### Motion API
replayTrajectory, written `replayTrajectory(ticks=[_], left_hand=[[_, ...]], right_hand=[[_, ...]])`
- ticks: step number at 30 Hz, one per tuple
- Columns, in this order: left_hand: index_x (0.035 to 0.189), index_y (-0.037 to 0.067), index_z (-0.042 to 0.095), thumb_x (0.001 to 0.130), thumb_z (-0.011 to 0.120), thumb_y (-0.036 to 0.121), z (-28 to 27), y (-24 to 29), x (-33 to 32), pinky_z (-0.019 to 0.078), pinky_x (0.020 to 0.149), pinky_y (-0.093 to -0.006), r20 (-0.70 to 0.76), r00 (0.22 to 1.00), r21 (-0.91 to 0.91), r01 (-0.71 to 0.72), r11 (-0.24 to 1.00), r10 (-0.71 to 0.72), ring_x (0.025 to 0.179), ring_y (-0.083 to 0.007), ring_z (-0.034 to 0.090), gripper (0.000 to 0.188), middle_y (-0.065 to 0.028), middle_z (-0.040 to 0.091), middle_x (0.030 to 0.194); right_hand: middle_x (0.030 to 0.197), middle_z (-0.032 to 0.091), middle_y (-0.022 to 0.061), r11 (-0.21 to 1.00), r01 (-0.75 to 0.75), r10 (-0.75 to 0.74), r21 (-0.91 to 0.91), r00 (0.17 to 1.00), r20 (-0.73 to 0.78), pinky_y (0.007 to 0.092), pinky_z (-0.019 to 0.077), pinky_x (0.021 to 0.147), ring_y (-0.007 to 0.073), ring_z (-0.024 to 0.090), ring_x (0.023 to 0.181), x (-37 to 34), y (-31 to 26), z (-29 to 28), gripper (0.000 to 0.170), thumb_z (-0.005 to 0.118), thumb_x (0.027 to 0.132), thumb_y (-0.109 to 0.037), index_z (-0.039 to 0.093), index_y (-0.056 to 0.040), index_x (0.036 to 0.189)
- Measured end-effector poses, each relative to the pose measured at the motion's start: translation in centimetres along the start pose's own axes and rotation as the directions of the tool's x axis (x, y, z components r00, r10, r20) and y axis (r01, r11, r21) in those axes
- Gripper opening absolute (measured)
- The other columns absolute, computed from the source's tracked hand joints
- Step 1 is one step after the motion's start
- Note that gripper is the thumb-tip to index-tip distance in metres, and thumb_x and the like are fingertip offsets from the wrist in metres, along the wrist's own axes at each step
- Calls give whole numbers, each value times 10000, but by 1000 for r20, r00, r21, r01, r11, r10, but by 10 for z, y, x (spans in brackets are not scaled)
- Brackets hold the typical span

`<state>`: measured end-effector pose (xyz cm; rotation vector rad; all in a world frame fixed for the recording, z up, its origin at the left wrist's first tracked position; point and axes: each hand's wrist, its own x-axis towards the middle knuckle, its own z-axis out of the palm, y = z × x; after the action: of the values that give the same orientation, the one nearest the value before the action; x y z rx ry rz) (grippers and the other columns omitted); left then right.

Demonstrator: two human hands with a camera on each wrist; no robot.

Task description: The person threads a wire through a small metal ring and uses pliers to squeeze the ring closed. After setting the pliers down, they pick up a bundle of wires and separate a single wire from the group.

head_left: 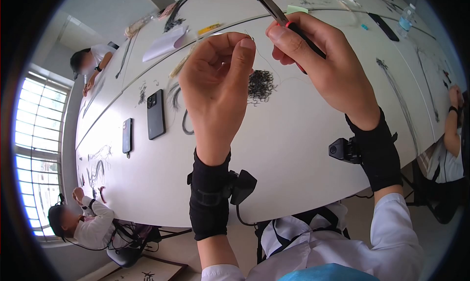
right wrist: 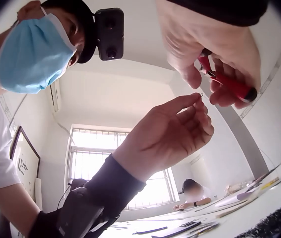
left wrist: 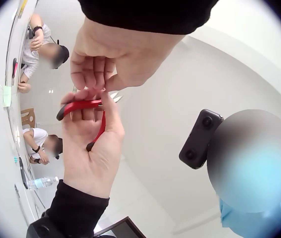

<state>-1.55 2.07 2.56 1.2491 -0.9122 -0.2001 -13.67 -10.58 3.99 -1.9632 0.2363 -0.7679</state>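
Observation:
My left hand (head_left: 214, 85) is raised over the table, thumb and index fingertip pinching a thin, fine wire (right wrist: 201, 94). In the right wrist view a short bent end of it sticks up from the fingertips. My right hand (head_left: 333, 60) holds pliers (head_left: 275, 11) with red and black handles, the thumb lying along them and the metal nose pointing up and away. Seen from the left wrist, the handles (left wrist: 83, 105) cross the right palm, close to the left fingertips. Below the hands lies a dark pile of small curly wire pieces (head_left: 261, 86).
Two phones (head_left: 156, 114) lie on the white table (head_left: 289, 158) to the left. Farther back are paper (head_left: 164, 45), a yellow item (head_left: 209, 29) and another dark phone (head_left: 383, 26) beside a water bottle (head_left: 406, 20). Long dark strands (head_left: 399, 97) lie right. Other people sit around the table.

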Motion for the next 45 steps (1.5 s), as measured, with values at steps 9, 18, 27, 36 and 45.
replayTrajectory(ticks=[9,18,27,36,45], left_hand=[[899,-22,678,880,685,41,0,-8,3,518,724,-253,-63,958,287,-250,925,279,713,-112,628,66,-54,681,775],[874,-2,672,853,703,33,-1,-11,4,509,703,-265,-44,942,383,-293,876,334,684,-139,625,52,-55,681,758],[875,-19,668,853,699,34,-2,-10,4,515,712,-259,-43,953,340,-268,901,300,688,-130,625,65,-63,681,757],[883,-43,673,866,686,46,-4,-3,3,518,709,-246,-47,974,287,-198,937,220,688,-107,618,92,-61,681,766],[1008,-38,681,965,657,156,-7,4,1,565,739,-311,126,981,-206,170,964,-146,754,-149,654,199,-80,675,841]], right_hand=[[730,560,6,989,-97,114,-112,982,154,245,445,673,83,526,708,-6,-9,-3,367,543,1030,-339,637,9,960],[712,530,1,978,-113,140,-174,978,152,237,413,623,73,497,671,-7,-11,-2,342,554,1028,-309,633,15,947],[669,461,-21,979,-19,40,-205,994,100,240,321,562,52,383,625,-7,-6,2,338,578,1015,-287,646,30,919],[630,402,-39,979,-32,49,-200,996,77,246,287,539,49,345,585,-8,-8,5,389,562,1019,-345,656,14,902],[897,652,20,974,-87,80,209,996,44,207,407,687,85,579,820,-1,-2,1,356,664,943,-321,638,-26,1141]])
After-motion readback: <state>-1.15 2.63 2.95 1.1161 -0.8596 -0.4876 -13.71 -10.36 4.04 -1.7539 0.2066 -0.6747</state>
